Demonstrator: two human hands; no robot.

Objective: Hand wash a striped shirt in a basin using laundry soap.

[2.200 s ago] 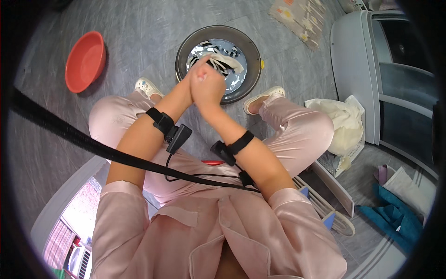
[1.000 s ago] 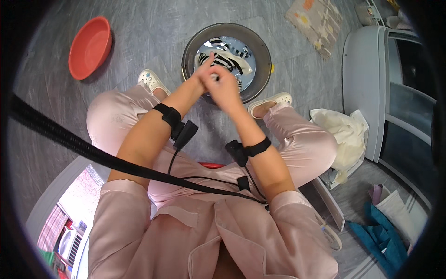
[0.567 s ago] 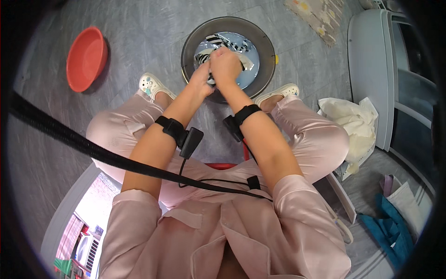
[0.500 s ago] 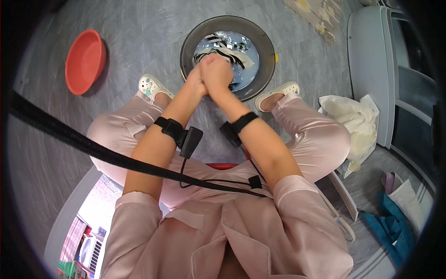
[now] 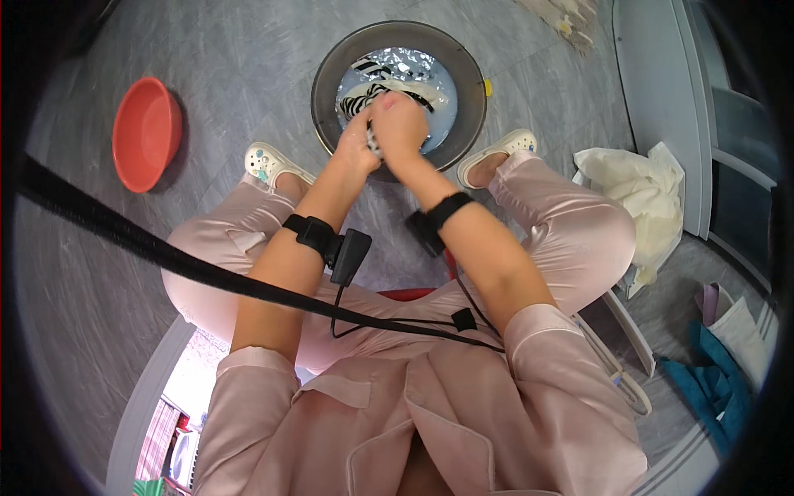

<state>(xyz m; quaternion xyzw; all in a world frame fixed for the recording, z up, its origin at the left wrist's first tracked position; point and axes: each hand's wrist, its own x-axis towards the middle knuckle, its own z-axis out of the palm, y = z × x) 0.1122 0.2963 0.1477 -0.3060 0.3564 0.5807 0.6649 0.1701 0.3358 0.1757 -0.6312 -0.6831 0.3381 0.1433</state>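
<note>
A round metal basin (image 5: 327, 78) of soapy water stands on the floor between my feet. A black-and-white striped cloth (image 5: 370, 89) lies in the water. My left hand (image 5: 356, 136) and my right hand (image 5: 399, 124) are pressed together over the near side of the basin, both clenched on a bunched part of the striped cloth. Both hands are wet. Each wrist carries a black strap with a cable.
A red plastic bowl (image 5: 145, 132) sits on the grey floor to the left. A cream cloth heap (image 5: 635, 202) lies at the right beside a white appliance (image 5: 662, 74). Teal fabric (image 5: 703, 393) lies at lower right. I sit on a red stool (image 5: 413, 293).
The hands have kept rubbing the striped cloth together, dipping toward the water and lifting again. The view has shifted slightly, bringing the basin closer to the top.
</note>
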